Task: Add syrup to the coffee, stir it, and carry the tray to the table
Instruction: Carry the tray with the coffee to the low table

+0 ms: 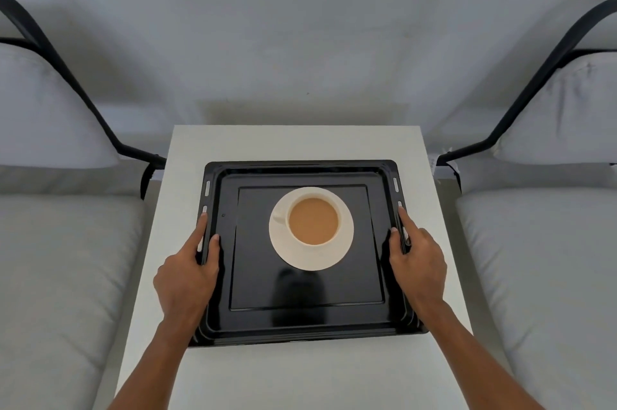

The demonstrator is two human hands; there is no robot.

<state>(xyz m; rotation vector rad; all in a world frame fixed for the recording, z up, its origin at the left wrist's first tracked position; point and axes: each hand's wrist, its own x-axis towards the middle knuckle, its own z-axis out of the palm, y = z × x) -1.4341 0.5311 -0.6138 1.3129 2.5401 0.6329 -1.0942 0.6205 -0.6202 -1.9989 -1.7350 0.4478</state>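
A black metal tray (300,319) rests over a small white table (293,142). On the tray stands a white cup of milky brown coffee (313,221) on a white saucer (320,259), a little behind the tray's middle. My left hand (187,272) grips the tray's left rim, thumb inside the rim and fingers along the outside. My right hand (417,259) grips the right rim the same way. No syrup or spoon is in view.
Grey cushioned chairs with black frames flank the table: one at the left (56,242), one at the right (551,242). A plain grey wall (307,25) stands behind. Bare table surface (300,376) shows in front of the tray.
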